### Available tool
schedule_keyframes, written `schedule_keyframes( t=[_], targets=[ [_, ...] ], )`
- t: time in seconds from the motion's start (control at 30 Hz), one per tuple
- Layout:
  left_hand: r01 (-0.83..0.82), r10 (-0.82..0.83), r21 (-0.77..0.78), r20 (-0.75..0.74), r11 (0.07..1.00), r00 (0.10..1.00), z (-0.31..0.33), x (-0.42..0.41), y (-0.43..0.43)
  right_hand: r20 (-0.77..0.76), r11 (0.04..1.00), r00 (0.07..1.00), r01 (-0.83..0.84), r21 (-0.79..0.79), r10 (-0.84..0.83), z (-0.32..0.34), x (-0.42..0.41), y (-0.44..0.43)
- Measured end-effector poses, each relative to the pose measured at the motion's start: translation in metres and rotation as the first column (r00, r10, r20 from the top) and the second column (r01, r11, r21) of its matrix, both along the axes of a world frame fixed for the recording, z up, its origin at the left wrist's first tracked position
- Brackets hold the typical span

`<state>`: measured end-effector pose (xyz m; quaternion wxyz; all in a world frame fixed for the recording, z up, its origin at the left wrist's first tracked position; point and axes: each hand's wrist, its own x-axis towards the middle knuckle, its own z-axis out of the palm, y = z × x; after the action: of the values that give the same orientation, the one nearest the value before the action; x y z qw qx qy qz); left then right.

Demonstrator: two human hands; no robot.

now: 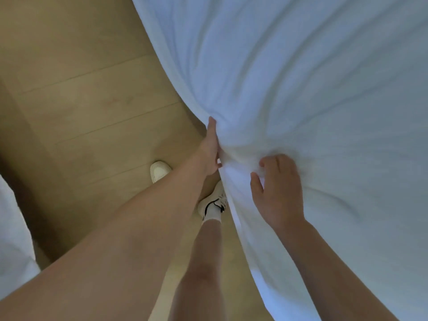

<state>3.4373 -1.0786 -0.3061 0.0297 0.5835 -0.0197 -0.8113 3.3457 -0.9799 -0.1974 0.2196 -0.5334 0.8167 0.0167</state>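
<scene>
The left hand's (209,151) fingers (212,126) are clamped on the hanging edge of the white sheet (301,77). One finger lies straight up along the fold, the thumb presses from the near side, and the rest are hidden behind the cloth. The right hand's (279,193) fingers (268,162) are bent and dug into a bunched fold of the sheet just beside the left hand, with the thumb spread apart and cloth puffed up between thumb and fingertips. Creases fan out across the sheet from this gathered spot.

The sheet fills the far and right side of the view and drapes down over an edge, and whatever it covers is hidden beneath it. Its hanging edge runs from the top of the view down past both hands. A bare strip of wooden floor (81,112) lies open beside that edge.

One white shoe (159,170) stands on the floor near the sheet's edge, half covered by the left forearm. The other shoe (212,202) touches the drape and is partly tucked under it. Well away from the sheet, another piece of white cloth (11,228) is cut off and too blurred to identify.
</scene>
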Motion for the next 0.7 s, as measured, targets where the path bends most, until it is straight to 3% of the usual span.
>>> schedule_keyframes(
  t=[0.07,0.2,0.3,0.4,0.43,0.5,0.57,0.7],
  targets=[
    [0.098,-0.098,-0.048,0.003,0.994,0.995,0.0,-0.011,0.006,-0.065,1.0,0.997,-0.031,0.004,0.031,-0.002,-0.004,0.019],
    [0.079,-0.089,-0.097,-0.102,0.992,0.991,-0.007,-0.016,0.013,-0.049,0.999,0.998,0.04,-0.008,-0.041,-0.001,-0.003,0.041],
    [-0.007,-0.008,-0.12,-0.132,0.993,0.991,0.0,-0.022,0.018,-0.016,0.998,0.998,0.059,-0.007,-0.059,-0.002,0.001,0.046],
    [-0.196,0.193,-0.029,-0.073,0.98,0.978,0.008,-0.008,0.034,-0.002,0.994,0.994,0.105,0.003,-0.105,-0.002,0.002,0.051],
    [-0.199,0.198,-0.048,-0.016,0.979,0.98,0.009,0.008,0.043,-0.009,0.994,0.994,0.113,0.014,-0.112,-0.001,0.003,0.053],
    [-0.015,0.042,-0.115,0.241,0.993,0.97,0.008,0.045,0.057,-0.025,0.997,0.997,0.074,0.034,-0.073,0.0,0.008,0.059],
    [0.18,-0.108,-0.095,0.509,0.979,0.854,-0.002,0.061,0.059,-0.054,0.995,0.998,-0.037,0.097,0.043,0.0,0.015,0.069],
    [0.282,-0.152,-0.131,0.597,0.95,0.788,-0.028,0.02,0.044,-0.152,0.957,0.981,-0.073,0.282,0.12,-0.002,0.013,0.09]
  ],
)
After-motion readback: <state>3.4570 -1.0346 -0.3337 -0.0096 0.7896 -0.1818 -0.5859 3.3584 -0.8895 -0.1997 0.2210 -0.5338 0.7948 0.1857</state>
